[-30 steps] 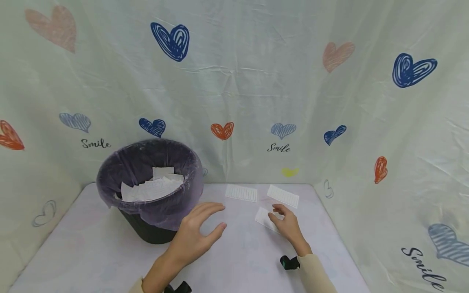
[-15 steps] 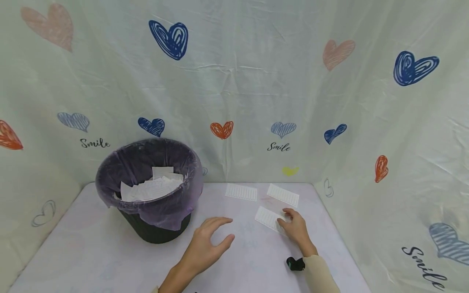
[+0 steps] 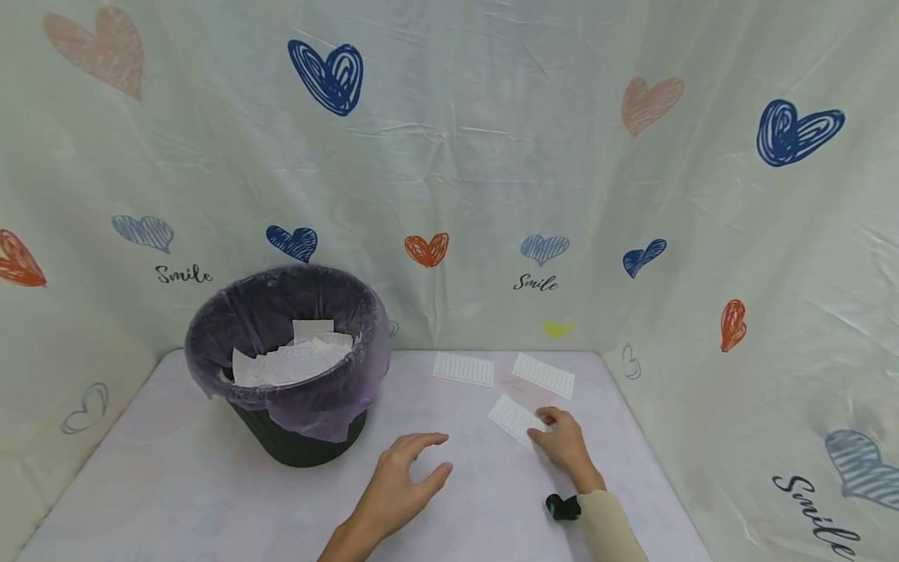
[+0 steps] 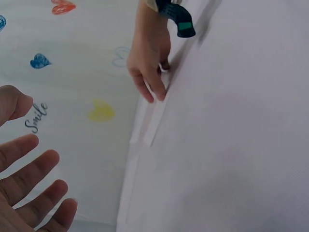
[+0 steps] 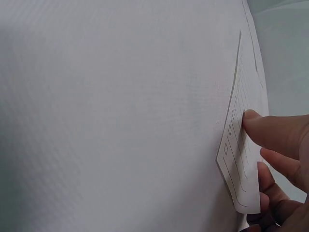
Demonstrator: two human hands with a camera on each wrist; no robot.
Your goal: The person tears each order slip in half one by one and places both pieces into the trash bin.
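Observation:
My right hand (image 3: 564,446) pinches the near right end of a white lined slip of paper (image 3: 511,418) on the table. In the right wrist view the thumb lies on top of the lined paper slip (image 5: 235,150), with other fingers at its edge; that end is slightly raised. Behind it lie two more printed slips, a left one (image 3: 463,368) and a right one (image 3: 544,375). My left hand (image 3: 400,482) hovers over the table front, holding nothing, fingers spread and gently bent with the thumb apart.
A dark bin (image 3: 295,437) with a purple plastic liner (image 3: 365,312) stands on the left of the table, holding a heap of white papers (image 3: 295,363). A heart-printed curtain (image 3: 449,156) hangs behind and at both sides. A black wrist device (image 3: 563,507) sits by the right sleeve.
My left hand has drawn back from beside the bin toward the front. The right hand has slid to the near right end of the slip and now grips it.

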